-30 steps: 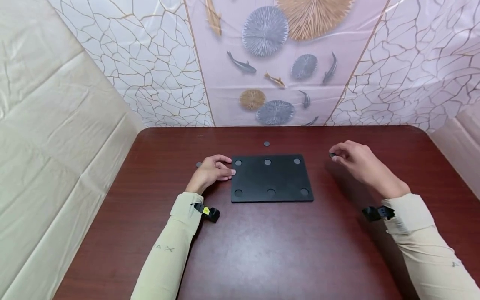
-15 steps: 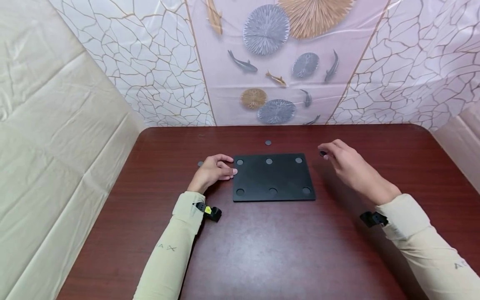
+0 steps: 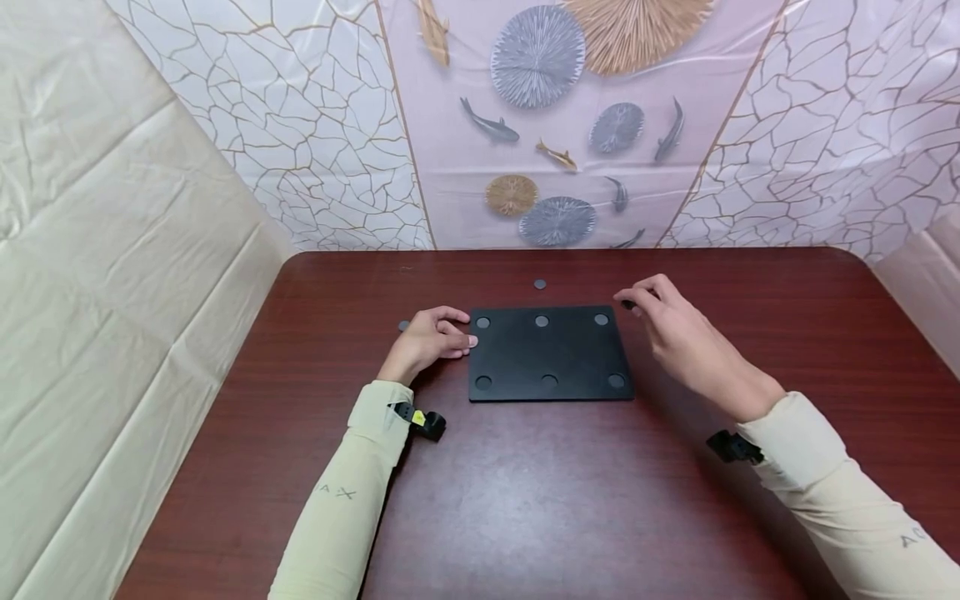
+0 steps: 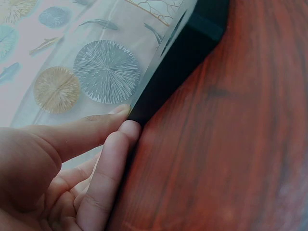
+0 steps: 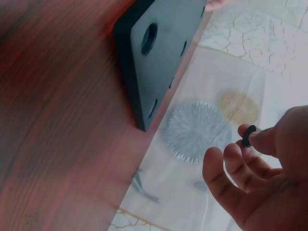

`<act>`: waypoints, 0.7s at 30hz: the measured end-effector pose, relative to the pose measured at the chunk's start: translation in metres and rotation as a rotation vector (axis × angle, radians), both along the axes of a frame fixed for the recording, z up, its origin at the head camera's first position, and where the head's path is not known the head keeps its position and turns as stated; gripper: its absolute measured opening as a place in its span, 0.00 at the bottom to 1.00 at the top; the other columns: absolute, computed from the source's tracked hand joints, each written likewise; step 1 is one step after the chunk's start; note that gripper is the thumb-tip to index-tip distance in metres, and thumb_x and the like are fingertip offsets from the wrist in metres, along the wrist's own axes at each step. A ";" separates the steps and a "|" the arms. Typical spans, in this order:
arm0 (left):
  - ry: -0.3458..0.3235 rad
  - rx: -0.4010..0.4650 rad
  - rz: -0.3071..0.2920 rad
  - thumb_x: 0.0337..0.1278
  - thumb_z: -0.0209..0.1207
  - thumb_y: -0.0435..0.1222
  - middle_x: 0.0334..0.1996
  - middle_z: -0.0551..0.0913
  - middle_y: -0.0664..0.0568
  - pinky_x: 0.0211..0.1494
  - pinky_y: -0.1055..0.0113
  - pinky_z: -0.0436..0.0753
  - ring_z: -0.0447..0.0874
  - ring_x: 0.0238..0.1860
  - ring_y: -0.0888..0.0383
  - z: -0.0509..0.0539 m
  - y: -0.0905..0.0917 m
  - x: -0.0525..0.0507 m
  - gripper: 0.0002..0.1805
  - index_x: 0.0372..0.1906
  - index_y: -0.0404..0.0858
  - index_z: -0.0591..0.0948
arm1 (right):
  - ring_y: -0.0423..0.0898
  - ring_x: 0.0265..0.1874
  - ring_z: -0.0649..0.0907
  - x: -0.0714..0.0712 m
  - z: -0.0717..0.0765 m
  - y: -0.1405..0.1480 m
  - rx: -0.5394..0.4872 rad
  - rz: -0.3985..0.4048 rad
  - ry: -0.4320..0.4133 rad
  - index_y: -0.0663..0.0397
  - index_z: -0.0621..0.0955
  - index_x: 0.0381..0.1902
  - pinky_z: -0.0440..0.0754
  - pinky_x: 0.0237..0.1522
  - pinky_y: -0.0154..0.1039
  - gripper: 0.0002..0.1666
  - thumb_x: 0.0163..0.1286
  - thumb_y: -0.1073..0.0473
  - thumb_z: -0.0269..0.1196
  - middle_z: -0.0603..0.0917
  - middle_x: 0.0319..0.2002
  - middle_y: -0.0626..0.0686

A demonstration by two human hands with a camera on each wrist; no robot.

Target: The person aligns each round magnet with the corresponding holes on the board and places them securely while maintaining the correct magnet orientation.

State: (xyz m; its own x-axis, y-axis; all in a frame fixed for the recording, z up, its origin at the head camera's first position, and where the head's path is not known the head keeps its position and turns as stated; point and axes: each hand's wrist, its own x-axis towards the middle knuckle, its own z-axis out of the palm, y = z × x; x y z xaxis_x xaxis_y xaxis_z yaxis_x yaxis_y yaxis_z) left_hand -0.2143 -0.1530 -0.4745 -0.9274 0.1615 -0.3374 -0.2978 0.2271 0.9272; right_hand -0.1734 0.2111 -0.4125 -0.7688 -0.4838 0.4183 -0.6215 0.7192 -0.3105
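Note:
A black rectangular board (image 3: 551, 354) lies on the table, with round recesses in two rows. The far row's circles look lighter grey than the near row's dark ones. At the board's left edge is my left hand (image 3: 429, 340); its thumb lies on top and fingertips press against the side, gripping the edge, as the left wrist view (image 4: 86, 163) also shows. My right hand (image 3: 686, 342) is raised beside the far right corner, pinching a small black disc (image 5: 249, 136) between thumb and forefinger. The other right fingers are loosely bent.
One grey disc (image 3: 540, 284) lies on the table (image 3: 525, 500) beyond the board. Another disc (image 3: 403, 326) sits just left of the left hand, partly hidden by it. A patterned sheet (image 3: 555, 125) stands behind the table's far edge, and a pale cloth (image 3: 112, 250) lines the left.
My right hand has moved left with the disc, from right of the board to its far right corner. The left hand keeps its place at the board's left edge.

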 end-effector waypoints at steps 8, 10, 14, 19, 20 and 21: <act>-0.002 -0.005 0.000 0.62 0.72 0.27 0.34 0.88 0.47 0.40 0.69 0.89 0.90 0.33 0.59 -0.002 -0.001 0.000 0.23 0.61 0.35 0.80 | 0.53 0.50 0.83 0.002 0.000 -0.014 0.015 0.020 -0.007 0.61 0.82 0.57 0.85 0.43 0.53 0.17 0.75 0.77 0.58 0.78 0.52 0.57; -0.002 -0.005 0.000 0.62 0.72 0.27 0.34 0.88 0.47 0.40 0.69 0.89 0.90 0.33 0.59 -0.002 -0.001 0.000 0.23 0.61 0.35 0.80 | 0.52 0.51 0.83 0.002 0.000 -0.017 0.015 0.022 -0.020 0.60 0.82 0.58 0.85 0.44 0.53 0.17 0.76 0.75 0.58 0.79 0.53 0.57; 0.002 -0.003 0.003 0.62 0.72 0.27 0.34 0.88 0.47 0.40 0.69 0.89 0.90 0.32 0.59 -0.001 0.000 0.000 0.23 0.61 0.35 0.81 | 0.51 0.52 0.83 0.002 0.002 -0.024 0.014 0.029 -0.053 0.60 0.82 0.59 0.85 0.47 0.54 0.16 0.77 0.73 0.59 0.80 0.53 0.55; 0.002 -0.007 0.004 0.62 0.72 0.27 0.35 0.89 0.47 0.41 0.69 0.89 0.90 0.33 0.59 -0.001 -0.001 0.000 0.23 0.61 0.36 0.80 | 0.50 0.51 0.84 0.002 0.003 -0.034 0.023 0.049 -0.065 0.59 0.83 0.61 0.86 0.45 0.52 0.18 0.78 0.73 0.59 0.81 0.54 0.54; 0.001 -0.008 0.004 0.62 0.72 0.27 0.35 0.89 0.46 0.41 0.69 0.89 0.90 0.33 0.58 -0.001 -0.001 0.000 0.23 0.61 0.36 0.80 | 0.50 0.51 0.84 0.002 0.003 -0.036 0.025 0.054 -0.063 0.59 0.83 0.61 0.85 0.44 0.51 0.18 0.78 0.73 0.59 0.81 0.54 0.54; 0.001 -0.009 0.004 0.62 0.72 0.27 0.35 0.89 0.46 0.41 0.69 0.89 0.90 0.33 0.58 -0.001 -0.001 0.000 0.23 0.61 0.36 0.81 | 0.49 0.50 0.84 0.002 0.002 -0.038 0.026 0.058 -0.062 0.58 0.83 0.61 0.85 0.43 0.50 0.18 0.78 0.73 0.59 0.81 0.55 0.54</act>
